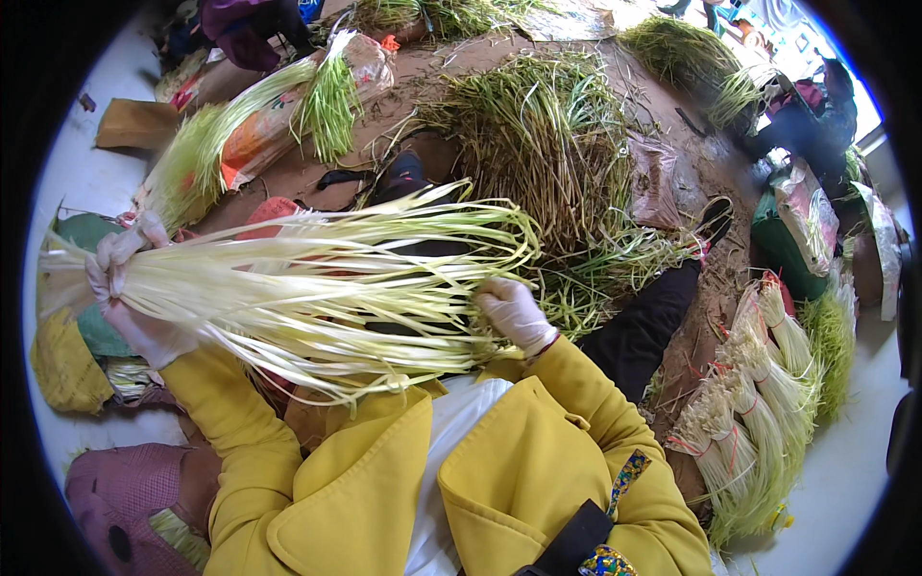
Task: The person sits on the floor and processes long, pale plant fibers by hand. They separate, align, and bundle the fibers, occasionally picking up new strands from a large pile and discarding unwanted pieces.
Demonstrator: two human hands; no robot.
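A large bunch of blanched garlic chives (310, 281) stretches across in front of my chest, its pale leaves fanned out to the right. My left hand (130, 273), in a white glove, is closed around the white stem end. At the yellow-green tips is my right hand (513, 315), also gloved, with curled fingers on some leaf ends; its fingertips are partly hidden. Below the bunch are my yellow coat sleeves and lapels (360, 489). A heap of brownish-green leaves and stalks (547, 151) lies on the floor beyond it, between my legs.
Tied bundles of pale chives (749, 410) lie at the right. More chives (216, 144) rest over a sack roll at the upper left, near a cardboard piece (137, 124). Other people (814, 122) sit at the upper right and upper left. A purple-covered seat (122, 497) stands lower left.
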